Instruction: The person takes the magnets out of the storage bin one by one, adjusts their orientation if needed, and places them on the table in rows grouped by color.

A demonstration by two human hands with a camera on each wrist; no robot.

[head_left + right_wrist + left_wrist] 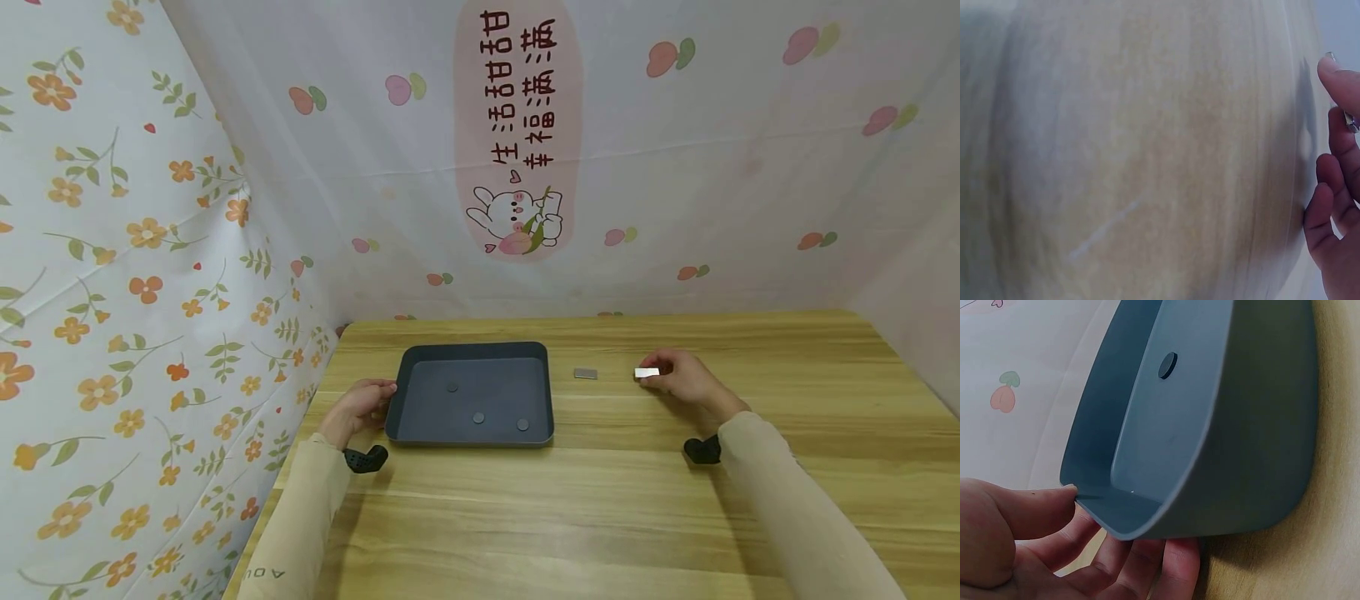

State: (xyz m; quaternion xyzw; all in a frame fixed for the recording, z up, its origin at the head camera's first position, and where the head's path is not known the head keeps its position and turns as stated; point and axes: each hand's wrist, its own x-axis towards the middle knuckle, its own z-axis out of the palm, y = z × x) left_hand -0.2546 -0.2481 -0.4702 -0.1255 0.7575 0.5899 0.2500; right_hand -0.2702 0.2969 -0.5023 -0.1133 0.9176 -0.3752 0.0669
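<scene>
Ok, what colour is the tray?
The tray is dark blue-grey; the head view shows it best.

Left hand (360, 407), right hand (687, 382), well apart

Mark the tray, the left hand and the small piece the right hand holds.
Tray (495, 387): head view, on its bare floor.
Left hand (357, 407): head view, on its back.
Small piece (647, 372): head view, on its bright face.

Blue-grey tray (495, 387), grey discs (478, 417), silvery piece (647, 372), yellow-brown wood-grained table (525, 517), beige sleeves (795, 500), orange-flowered white cloth (112, 250).
</scene>
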